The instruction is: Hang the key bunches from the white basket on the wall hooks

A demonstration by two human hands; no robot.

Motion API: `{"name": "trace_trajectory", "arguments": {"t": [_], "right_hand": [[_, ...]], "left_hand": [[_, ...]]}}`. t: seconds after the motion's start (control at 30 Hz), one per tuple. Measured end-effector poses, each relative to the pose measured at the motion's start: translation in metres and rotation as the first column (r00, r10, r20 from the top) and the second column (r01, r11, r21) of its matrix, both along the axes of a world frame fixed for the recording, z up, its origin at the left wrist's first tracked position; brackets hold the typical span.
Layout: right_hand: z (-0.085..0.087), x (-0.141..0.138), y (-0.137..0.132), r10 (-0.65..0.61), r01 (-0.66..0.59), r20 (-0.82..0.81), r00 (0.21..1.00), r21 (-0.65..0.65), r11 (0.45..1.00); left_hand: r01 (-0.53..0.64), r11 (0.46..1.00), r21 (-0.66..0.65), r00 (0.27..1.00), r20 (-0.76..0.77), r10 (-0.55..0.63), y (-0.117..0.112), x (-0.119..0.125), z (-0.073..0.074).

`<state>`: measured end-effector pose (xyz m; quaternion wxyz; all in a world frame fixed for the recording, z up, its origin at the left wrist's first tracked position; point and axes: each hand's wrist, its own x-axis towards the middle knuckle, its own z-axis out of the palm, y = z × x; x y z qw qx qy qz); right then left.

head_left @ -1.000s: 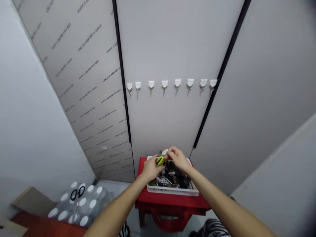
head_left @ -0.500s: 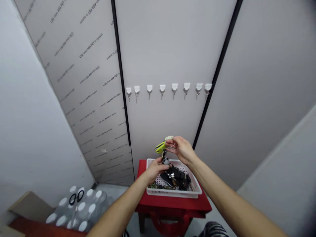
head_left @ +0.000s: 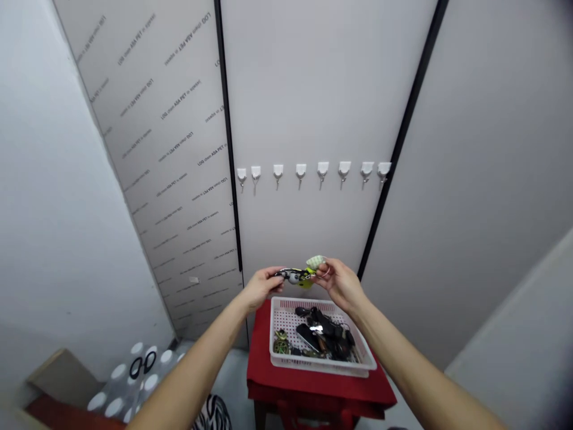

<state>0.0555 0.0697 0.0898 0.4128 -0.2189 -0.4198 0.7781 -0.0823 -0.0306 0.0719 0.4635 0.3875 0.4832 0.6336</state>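
Pale grey panels with black strips beside a white wall

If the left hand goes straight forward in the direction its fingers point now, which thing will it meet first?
Probably the grey ball charm, just ahead of the left hand; farther along that line come the yellow-green item and the right hand. Depth is unclear from one view.

Keychain stretched out roughly level in midair, pinched between left fingers and right fingers. I see a black-and-white strap, a small grey ball, a bright yellow-green piece and, at the right end, a pale green ribbed charm.
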Motion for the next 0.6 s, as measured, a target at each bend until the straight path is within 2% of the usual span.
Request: {"name": "trace_trajectory", "arguments": {"t": [0.07,0.17,0.27,0.37,0.43,0.5,0.57,0.6], "right_hand": [[0.003,-0.003,-0.002,0.029,-0.030,0.016,0.999,0.030,0.999],[0.009,-0.012,-0.009,0.105,-0.111,0.069,0.992,0.098,0.989],[0.015,-0.026,-0.018,0.163,-0.208,0.216,0.963,0.201,0.957],[0.021,-0.045,-0.026,0.098,-0.220,0.345,0.933,0.335,0.916],[0.026,-0.058,-0.030,0.014,-0.204,0.387,0.922,0.455,0.867],[0.032,-0.070,-0.032,-0.079,-0.177,0.373,0.925,0.604,0.777],[0.039,-0.081,-0.034,-0.144,-0.133,0.305,0.941,0.727,0.674],[0.043,-0.086,-0.035,-0.155,-0.114,0.273,0.949,0.759,0.641]], "left_hand": [[0.030,0.999,-0.041,0.992,-0.124,-0.035,-0.004,-0.010,0.017],[0.053,0.992,-0.115,0.939,-0.333,-0.089,-0.010,-0.022,0.052],[0.020,0.987,-0.162,0.821,-0.560,-0.109,-0.012,-0.029,0.088],[-0.020,0.990,-0.140,0.674,-0.733,-0.089,-0.010,-0.032,0.115],[-0.050,0.995,-0.082,0.578,-0.815,-0.038,-0.008,-0.033,0.127],[-0.090,0.996,-0.014,0.505,-0.862,0.034,-0.007,-0.036,0.136],[-0.129,0.991,0.037,0.467,-0.879,0.093,-0.007,-0.040,0.142],[-0.145,0.988,0.050,0.466,-0.877,0.113,-0.007,-0.042,0.144]]}}
